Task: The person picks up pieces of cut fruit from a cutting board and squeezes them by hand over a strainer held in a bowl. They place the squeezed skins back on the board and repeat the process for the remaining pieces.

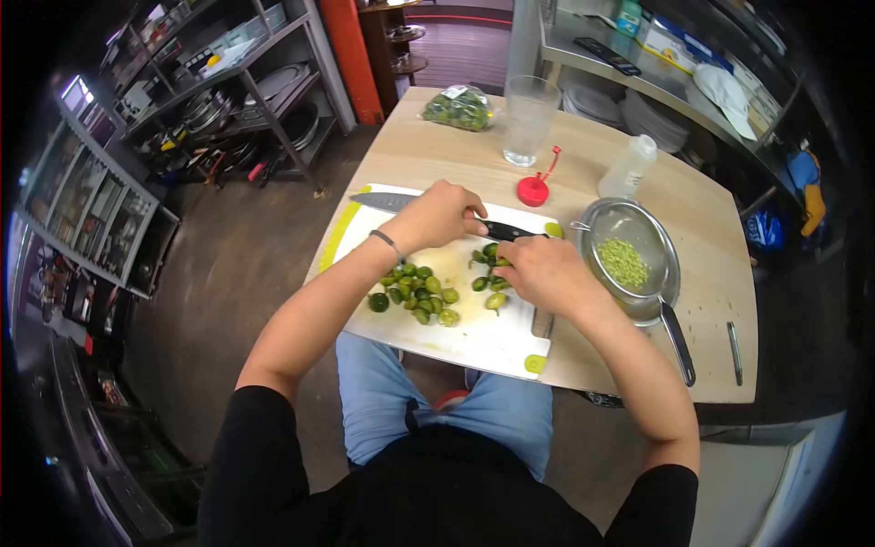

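A white cutting board with lime-green corners lies before me. Along its far edge lies a kitchen knife, its black handle to the right and its blade to the left. My left hand is over the knife, thumb and fingers curled together at the front of the handle; what they grip is hidden. My right hand is closed at the right of the board, its fingertips on a small green fruit in a little group. A larger pile of small round green fruits, some cut, sits mid-board.
Right of the board, a metal strainer holding pale green bits rests on a bowl. A clear bottle, red cap, glass and bagged greens stand farther back. A pen lies near the table's right edge.
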`<action>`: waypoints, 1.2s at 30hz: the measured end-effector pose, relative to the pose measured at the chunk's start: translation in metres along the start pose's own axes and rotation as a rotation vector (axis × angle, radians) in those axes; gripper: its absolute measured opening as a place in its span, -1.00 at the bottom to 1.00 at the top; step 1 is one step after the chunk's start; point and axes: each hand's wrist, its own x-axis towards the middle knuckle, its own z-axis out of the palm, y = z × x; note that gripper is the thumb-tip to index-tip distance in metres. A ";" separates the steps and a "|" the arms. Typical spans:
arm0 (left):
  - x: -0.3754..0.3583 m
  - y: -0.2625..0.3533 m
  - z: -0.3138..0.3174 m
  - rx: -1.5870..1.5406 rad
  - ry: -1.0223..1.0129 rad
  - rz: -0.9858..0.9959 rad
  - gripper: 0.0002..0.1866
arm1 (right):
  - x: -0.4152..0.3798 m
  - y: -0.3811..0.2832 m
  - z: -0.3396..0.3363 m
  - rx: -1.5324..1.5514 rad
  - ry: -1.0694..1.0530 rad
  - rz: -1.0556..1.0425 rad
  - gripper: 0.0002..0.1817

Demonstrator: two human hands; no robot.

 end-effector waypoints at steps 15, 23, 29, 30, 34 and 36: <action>-0.070 -0.059 -0.048 0.279 -0.217 -0.254 -0.59 | 0.042 -0.073 0.028 0.076 -0.062 -0.088 -0.66; -0.074 -0.065 -0.035 0.070 -0.122 -0.210 -0.76 | 0.051 -0.059 0.037 0.305 -0.115 -0.040 -0.69; -0.068 -0.042 -0.029 -0.129 0.183 -0.186 -0.75 | 0.038 -0.050 0.010 0.601 -0.030 0.007 -0.73; -0.065 -0.032 -0.029 -0.391 0.195 -0.247 -0.75 | 0.034 -0.043 0.006 0.734 0.010 0.034 -0.73; -0.052 0.003 -0.026 -0.668 0.157 -0.279 -0.74 | 0.011 -0.015 -0.015 0.874 0.132 0.092 -0.68; -0.046 0.015 -0.021 -0.648 0.155 -0.267 -0.76 | -0.001 -0.006 -0.026 0.853 0.172 0.131 -0.66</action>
